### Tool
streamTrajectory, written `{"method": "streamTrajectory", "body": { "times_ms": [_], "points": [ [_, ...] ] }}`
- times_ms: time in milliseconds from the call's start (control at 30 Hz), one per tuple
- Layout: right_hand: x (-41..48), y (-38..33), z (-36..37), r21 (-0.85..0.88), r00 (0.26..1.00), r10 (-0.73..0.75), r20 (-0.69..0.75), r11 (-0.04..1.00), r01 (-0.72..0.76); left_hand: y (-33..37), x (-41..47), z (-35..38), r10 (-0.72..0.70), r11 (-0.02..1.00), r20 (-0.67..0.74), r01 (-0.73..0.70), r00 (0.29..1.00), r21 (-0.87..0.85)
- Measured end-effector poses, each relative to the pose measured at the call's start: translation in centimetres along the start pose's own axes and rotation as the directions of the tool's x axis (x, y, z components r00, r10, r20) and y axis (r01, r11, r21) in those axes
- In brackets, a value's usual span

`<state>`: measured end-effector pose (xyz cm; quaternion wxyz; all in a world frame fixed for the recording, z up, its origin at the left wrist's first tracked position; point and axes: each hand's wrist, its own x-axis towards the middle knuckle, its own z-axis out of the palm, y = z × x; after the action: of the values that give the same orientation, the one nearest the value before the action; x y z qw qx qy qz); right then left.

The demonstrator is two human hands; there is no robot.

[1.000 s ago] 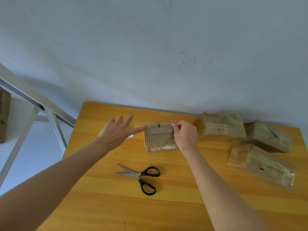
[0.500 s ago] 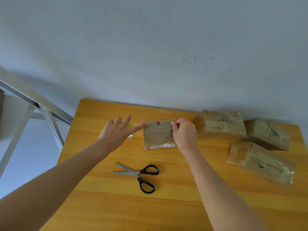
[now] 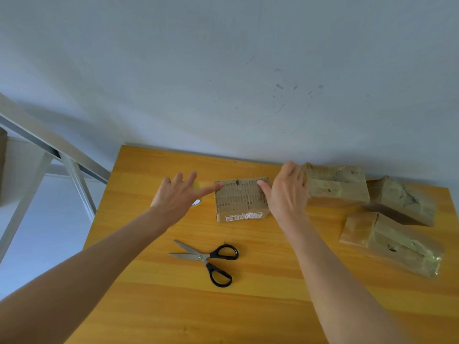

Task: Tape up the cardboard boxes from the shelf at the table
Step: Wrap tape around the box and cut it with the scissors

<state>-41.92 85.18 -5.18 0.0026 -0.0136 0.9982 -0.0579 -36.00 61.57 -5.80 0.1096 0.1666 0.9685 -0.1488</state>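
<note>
A small cardboard box with torn, ribbed top and a white label on its front lies at the middle of the yellow wooden table. My left hand is spread, its index fingertip touching the box's top left corner. My right hand rests flat against the box's right side, thumb on the top right edge. A roll of tape lies mostly hidden behind my left hand. Three boxes wrapped in tape sit at the right: one at the back, one further right, one nearer.
Black-handled scissors lie partly open in front of the box. A grey wall rises right behind the table. A white metal shelf frame stands to the left of the table.
My right hand has gone from pinching the box's top right corner to lying flat along its right side. My left hand has stayed at the top left corner.
</note>
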Motion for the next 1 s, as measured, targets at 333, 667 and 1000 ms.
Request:
{"method": "streamTrajectory", "body": {
  "times_ms": [333, 667, 1000],
  "points": [
    [-3.4, -2.0, 3.2, 0.095, 0.785, -0.516, 0.343, 0.85, 0.518, 0.6, 0.1, 0.6, -0.045, 0.999, -0.012, 0.045, 0.999, -0.03],
    [-4.4, -1.5, 3.2, 0.158, 0.818, -0.484, 0.311, 0.875, 0.457, -0.3, -0.3, 0.7, -0.105, 0.867, 0.01, 0.096, 0.994, -0.489],
    [-13.7, -1.5, 7.3, 0.16, 0.664, -0.725, 0.184, 0.688, 0.708, -1.5, -0.4, -0.1, -0.065, 0.717, 0.096, 0.113, 0.993, -0.688]
  ]
}}
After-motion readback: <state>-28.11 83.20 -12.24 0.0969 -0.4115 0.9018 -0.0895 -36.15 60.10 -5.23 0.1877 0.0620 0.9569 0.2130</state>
